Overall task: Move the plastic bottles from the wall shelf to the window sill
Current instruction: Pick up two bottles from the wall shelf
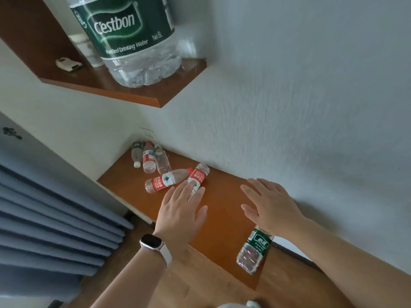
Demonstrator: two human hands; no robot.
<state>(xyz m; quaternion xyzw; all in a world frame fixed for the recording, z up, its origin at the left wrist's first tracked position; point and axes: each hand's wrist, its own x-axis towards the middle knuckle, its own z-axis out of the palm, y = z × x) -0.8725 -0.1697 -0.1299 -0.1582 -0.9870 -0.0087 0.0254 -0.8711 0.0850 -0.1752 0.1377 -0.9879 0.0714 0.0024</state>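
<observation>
Since the small clear bottles (163, 181) look empty and thin-walled, expect them light, crushable and quick to roll on glossy wood; take each round its labelled waist, not the cap. Five lie in a loose heap on the lower wooden ledge (224, 218) below the big C'estbon jug (133, 41), a green-labelled bottle (253, 250) farther below it, under your right wrist. Your left hand (182, 210) lays straight fingers on a red-labelled bottle (198, 177), gripping nothing; your right hand (271, 203) hovers, fingers spread. Whether this ledge is shelf or sill, I cannot tell.

Bare lower shelf (224, 227) lies between red-label bottles (160, 182) and green-label bottle (253, 250).
</observation>
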